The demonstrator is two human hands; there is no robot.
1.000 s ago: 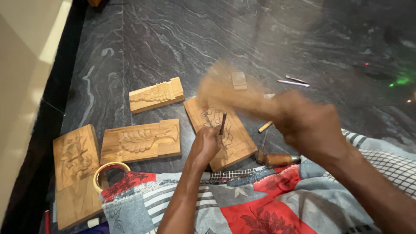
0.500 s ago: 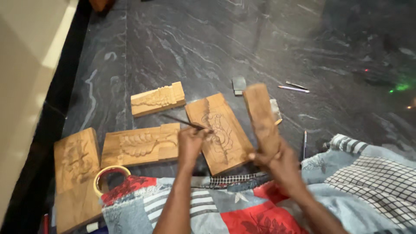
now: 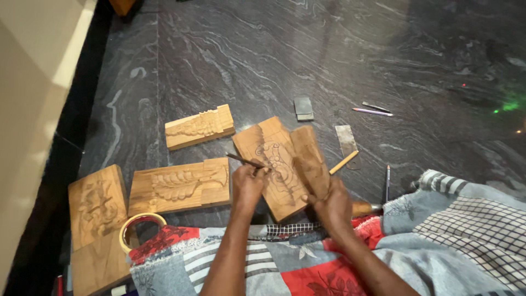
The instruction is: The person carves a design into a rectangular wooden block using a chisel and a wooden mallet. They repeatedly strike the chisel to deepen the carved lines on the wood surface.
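We see carved board (image 3: 272, 164) flat on dark stone floor (image 3: 329, 60), lower edge touching patchwork cloth (image 3: 438, 252). Left hand (image 3: 247, 183) at board's left edge, grip closed round thin chisel (image 3: 244, 160), tip on carving. Right hand (image 3: 331, 204) at board's right side, grip closed round wooden mallet (image 3: 309, 159) lying over board. Left of board: three more carved panels, tape roll (image 3: 139, 227). Right of board: flat metal blade (image 3: 347, 141), pencil (image 3: 372, 112).
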